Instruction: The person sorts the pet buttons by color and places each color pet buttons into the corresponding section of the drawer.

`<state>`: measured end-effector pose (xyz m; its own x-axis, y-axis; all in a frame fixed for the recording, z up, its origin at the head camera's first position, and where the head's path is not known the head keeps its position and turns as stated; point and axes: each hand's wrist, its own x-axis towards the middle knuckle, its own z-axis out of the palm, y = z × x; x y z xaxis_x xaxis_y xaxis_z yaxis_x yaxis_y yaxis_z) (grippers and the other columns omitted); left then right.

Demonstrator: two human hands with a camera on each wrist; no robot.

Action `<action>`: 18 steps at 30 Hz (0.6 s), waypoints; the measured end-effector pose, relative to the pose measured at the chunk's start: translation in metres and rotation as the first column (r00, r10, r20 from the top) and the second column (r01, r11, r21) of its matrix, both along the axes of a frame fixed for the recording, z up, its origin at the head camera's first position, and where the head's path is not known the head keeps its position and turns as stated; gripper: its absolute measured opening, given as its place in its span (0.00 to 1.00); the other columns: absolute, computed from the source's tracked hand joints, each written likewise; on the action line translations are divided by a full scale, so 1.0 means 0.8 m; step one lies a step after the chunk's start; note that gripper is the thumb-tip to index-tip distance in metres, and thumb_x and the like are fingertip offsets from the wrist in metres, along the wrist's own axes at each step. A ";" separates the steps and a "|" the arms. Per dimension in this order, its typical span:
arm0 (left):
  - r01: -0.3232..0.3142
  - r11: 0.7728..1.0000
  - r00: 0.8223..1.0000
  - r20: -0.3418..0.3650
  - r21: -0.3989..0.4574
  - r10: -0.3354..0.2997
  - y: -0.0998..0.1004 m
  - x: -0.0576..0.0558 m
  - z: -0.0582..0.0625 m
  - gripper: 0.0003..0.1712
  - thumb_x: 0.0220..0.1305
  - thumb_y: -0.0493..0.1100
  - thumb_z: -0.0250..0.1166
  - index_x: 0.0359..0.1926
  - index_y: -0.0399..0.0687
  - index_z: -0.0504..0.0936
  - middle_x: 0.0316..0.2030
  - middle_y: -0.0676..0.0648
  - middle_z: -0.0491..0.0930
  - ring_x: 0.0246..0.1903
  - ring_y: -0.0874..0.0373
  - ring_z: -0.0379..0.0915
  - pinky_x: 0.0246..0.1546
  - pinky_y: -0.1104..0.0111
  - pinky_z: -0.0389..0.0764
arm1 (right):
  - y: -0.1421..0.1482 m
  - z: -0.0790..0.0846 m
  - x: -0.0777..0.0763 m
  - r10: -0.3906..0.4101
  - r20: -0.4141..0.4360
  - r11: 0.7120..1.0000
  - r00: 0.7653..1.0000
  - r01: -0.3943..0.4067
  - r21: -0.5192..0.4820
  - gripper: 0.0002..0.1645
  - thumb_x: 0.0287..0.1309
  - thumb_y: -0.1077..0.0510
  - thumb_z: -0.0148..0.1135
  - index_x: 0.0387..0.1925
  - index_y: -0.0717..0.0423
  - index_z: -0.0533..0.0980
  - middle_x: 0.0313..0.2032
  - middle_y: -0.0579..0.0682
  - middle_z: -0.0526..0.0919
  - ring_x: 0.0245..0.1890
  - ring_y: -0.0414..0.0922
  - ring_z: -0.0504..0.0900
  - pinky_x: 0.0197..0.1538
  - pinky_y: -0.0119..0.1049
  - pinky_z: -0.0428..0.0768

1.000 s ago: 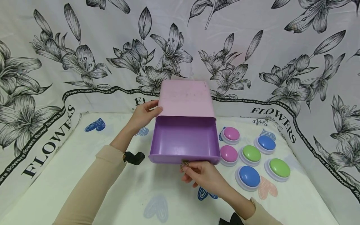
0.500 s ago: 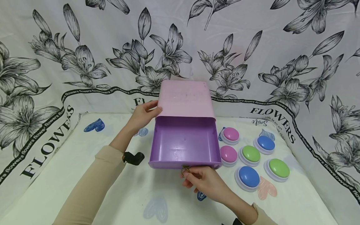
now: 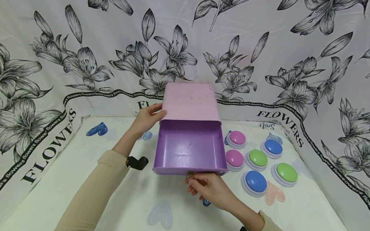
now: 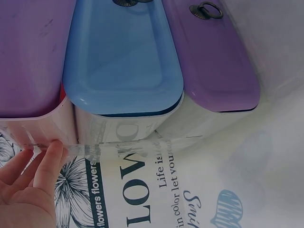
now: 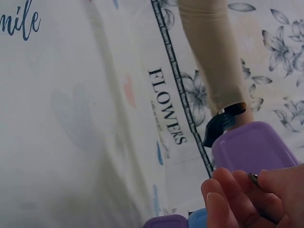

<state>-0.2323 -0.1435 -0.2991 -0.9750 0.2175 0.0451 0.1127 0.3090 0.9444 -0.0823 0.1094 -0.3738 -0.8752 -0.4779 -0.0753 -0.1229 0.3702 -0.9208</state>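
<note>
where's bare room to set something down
Bare cloth lies in front of the open drawer, between the left sleeve and right hand, and also left of that sleeve. The drawer's visible floor is bare too. Right of it, six domed buttons crowd the cloth.

smooth plastic drawer (image 3: 185, 150) (quite glossy)

drawer (image 3: 189, 155) before cab. (image 3: 190, 102), btns (image 3: 258, 157) r. of drawer, on cloth (image 3: 130, 202)

White heart-print cloth (image 3: 124, 199) beneath 6 buttons (image 3: 258, 158) and 1 drawer cabinet (image 3: 190, 102)
</note>
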 end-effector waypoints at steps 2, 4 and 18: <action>-0.001 1.000 1.000 0.003 -0.002 0.001 0.000 0.001 0.000 0.32 0.65 0.47 0.57 0.67 0.41 0.61 0.66 0.41 0.61 0.62 0.46 0.62 0.62 0.56 0.67 | 0.001 -0.003 0.000 0.005 0.004 1.000 1.000 -0.005 -0.012 0.13 0.63 0.49 0.54 0.39 0.50 0.81 0.30 0.48 0.85 0.27 0.38 0.83 0.25 0.35 0.83; -0.001 1.000 1.000 0.006 -0.001 0.001 0.000 0.001 0.000 0.33 0.65 0.47 0.57 0.67 0.41 0.60 0.66 0.41 0.61 0.62 0.46 0.61 0.62 0.56 0.67 | 0.002 -0.005 0.000 0.012 0.000 1.000 1.000 -0.012 -0.021 0.14 0.63 0.49 0.54 0.40 0.51 0.80 0.31 0.50 0.85 0.27 0.38 0.83 0.25 0.35 0.83; -0.003 1.000 1.000 -0.001 0.026 0.003 0.000 -0.001 -0.003 0.32 0.65 0.46 0.57 0.67 0.40 0.61 0.66 0.41 0.61 0.62 0.47 0.63 0.61 0.57 0.69 | 0.041 -0.029 0.001 0.092 -0.157 0.996 0.983 -0.088 0.031 0.15 0.63 0.51 0.55 0.47 0.50 0.79 0.37 0.50 0.85 0.34 0.36 0.83 0.34 0.30 0.83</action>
<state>-0.2334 -0.1437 -0.3012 -0.9757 0.2130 0.0519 0.1129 0.2850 0.9518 -0.0819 0.1421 -0.3971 -0.8307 -0.5547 0.0482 -0.2999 0.3728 -0.8781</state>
